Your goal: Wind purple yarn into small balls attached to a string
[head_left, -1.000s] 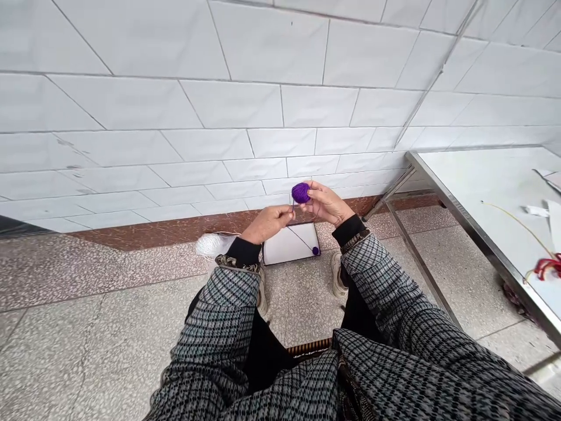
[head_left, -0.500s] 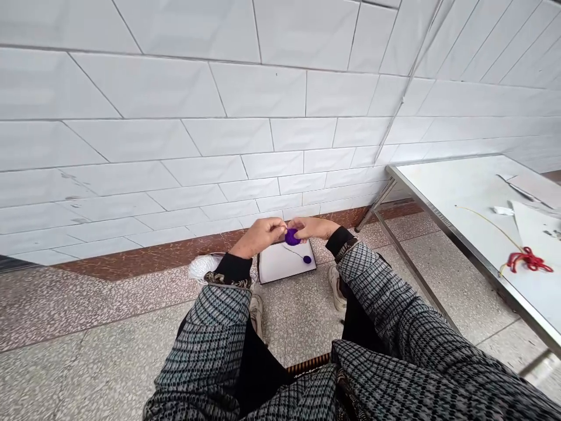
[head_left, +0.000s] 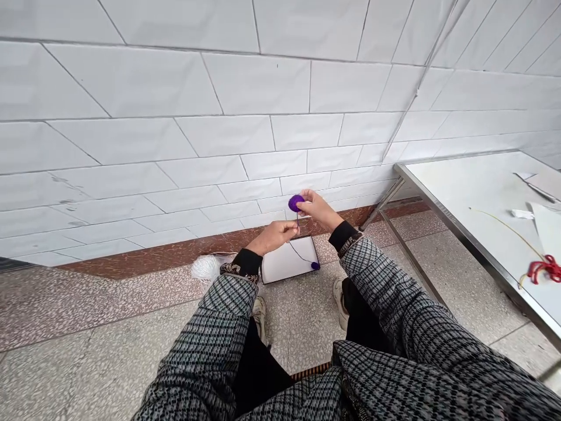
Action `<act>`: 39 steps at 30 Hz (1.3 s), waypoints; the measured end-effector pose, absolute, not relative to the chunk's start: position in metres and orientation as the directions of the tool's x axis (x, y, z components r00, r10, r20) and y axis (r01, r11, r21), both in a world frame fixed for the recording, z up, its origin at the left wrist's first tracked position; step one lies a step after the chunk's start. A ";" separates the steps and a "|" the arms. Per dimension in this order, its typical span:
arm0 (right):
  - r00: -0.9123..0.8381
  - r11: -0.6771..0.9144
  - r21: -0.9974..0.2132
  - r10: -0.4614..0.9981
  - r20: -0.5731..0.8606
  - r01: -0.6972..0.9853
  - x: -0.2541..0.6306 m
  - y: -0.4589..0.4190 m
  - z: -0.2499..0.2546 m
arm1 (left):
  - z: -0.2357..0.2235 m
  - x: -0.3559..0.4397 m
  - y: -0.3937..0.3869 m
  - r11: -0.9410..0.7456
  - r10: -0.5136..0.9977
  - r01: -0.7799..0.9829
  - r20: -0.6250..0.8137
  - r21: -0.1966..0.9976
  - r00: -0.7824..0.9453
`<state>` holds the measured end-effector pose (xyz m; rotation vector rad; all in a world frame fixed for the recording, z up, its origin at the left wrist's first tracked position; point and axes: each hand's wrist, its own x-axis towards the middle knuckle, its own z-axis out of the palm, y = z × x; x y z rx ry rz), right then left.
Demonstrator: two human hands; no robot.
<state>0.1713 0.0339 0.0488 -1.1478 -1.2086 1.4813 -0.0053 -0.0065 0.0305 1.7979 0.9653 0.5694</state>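
A purple ball of yarn (head_left: 295, 203) is held up in the fingers of my right hand (head_left: 316, 209). Lower and to the left, my left hand (head_left: 277, 235) pinches the yarn strand (head_left: 298, 220) that hangs from this ball. From the left hand the strand runs on down to a smaller purple yarn ball (head_left: 315, 266). That small ball rests in the right front corner of a shallow white box (head_left: 284, 263) with a dark rim, which sits on the floor below my hands.
A white bundle (head_left: 207, 268), perhaps yarn, lies on the floor left of the box. To the right stands a metal-edged table (head_left: 460, 187) carrying a red knotted cord (head_left: 543, 269), a yellow cord and papers. A white tiled wall (head_left: 236, 134) rises in front.
My right hand has lifted the larger purple ball up and away from my left hand, so a length of strand now shows between them. The view has shifted slightly.
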 end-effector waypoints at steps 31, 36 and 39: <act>-0.379 -0.348 -0.857 0.904 -0.199 -0.380 0.189 0.011 0.048 | 0.036 0.005 0.004 -0.263 0.863 0.539 -0.055 0.800 0.502; -0.351 -0.287 -0.919 0.918 -0.183 -0.271 0.178 0.012 0.051 | 0.036 -0.006 -0.011 -0.307 0.846 0.566 -0.053 0.765 0.531; -0.264 -0.227 -0.961 0.947 -0.181 -0.156 0.166 0.016 0.048 | 0.039 -0.013 -0.017 -0.336 0.830 0.565 -0.047 0.754 0.556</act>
